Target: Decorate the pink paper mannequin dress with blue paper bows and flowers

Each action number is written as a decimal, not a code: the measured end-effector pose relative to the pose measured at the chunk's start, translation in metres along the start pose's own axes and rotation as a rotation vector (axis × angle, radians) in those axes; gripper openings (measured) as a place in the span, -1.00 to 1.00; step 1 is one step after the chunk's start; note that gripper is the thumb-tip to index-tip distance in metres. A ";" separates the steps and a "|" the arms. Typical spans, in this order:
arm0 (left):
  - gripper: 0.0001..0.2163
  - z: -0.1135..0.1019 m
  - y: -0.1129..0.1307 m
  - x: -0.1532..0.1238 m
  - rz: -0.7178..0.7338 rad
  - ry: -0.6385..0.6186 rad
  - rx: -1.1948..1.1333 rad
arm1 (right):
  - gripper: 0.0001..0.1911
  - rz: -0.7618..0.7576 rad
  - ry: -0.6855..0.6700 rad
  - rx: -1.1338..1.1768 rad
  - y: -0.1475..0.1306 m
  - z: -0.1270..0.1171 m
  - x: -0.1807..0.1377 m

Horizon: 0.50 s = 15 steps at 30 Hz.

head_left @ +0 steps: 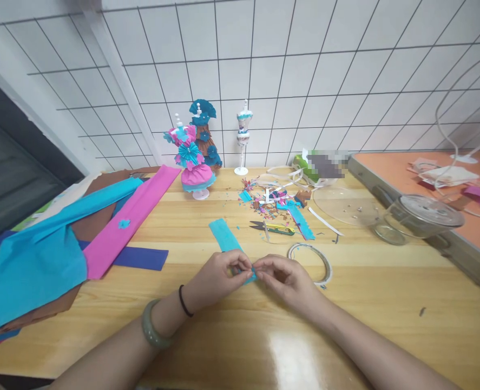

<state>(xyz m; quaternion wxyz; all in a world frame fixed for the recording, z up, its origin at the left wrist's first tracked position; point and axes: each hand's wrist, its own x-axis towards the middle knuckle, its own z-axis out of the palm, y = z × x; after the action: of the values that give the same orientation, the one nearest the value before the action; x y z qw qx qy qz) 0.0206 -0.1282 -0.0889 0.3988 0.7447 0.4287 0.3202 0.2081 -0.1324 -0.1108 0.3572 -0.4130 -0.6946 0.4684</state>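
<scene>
On a wooden table (223,336) against a white tiled wall, a person is working one teal paper strip (223,235) at the table's centre. The left hand (217,279) and right hand (288,279) are pinching its near end, fingertips closing tight on the paper and meeting. One pair of snips (272,227) and one tape ring (304,246) are lying just beyond. Three small mannequins (191,162) are standing near the wall, and one pink sheet (130,222) and one teal sheet (40,254) are lying at left.
</scene>
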 end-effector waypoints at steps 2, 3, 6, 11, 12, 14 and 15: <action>-0.95 0.000 0.000 0.000 0.000 0.001 0.004 | -0.79 -0.002 0.011 0.010 0.000 0.000 0.000; -0.94 0.000 0.000 0.000 0.000 -0.001 0.003 | -0.79 -0.006 0.015 0.014 0.000 0.000 0.000; -0.92 -0.001 0.000 0.000 -0.003 -0.009 -0.010 | -0.79 -0.021 0.025 0.020 -0.001 -0.001 0.000; -0.91 -0.001 -0.003 0.001 -0.024 -0.009 -0.071 | -0.80 -0.008 0.034 0.001 -0.001 -0.001 0.002; -0.91 -0.001 -0.003 0.001 -0.029 -0.004 -0.077 | -0.80 0.003 0.026 -0.007 -0.001 -0.001 0.002; -0.92 -0.001 -0.004 0.001 -0.039 0.008 -0.081 | -0.79 0.029 0.009 -0.018 -0.001 -0.001 0.002; -0.92 -0.001 -0.005 0.001 -0.042 0.011 -0.083 | -0.79 0.041 0.004 -0.016 -0.001 -0.001 0.002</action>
<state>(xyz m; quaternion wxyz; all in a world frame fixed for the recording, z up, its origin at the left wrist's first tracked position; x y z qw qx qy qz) 0.0184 -0.1257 -0.0924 0.4336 0.7167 0.4326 0.3335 0.2080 -0.1303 -0.1096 0.3457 -0.4309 -0.6891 0.4690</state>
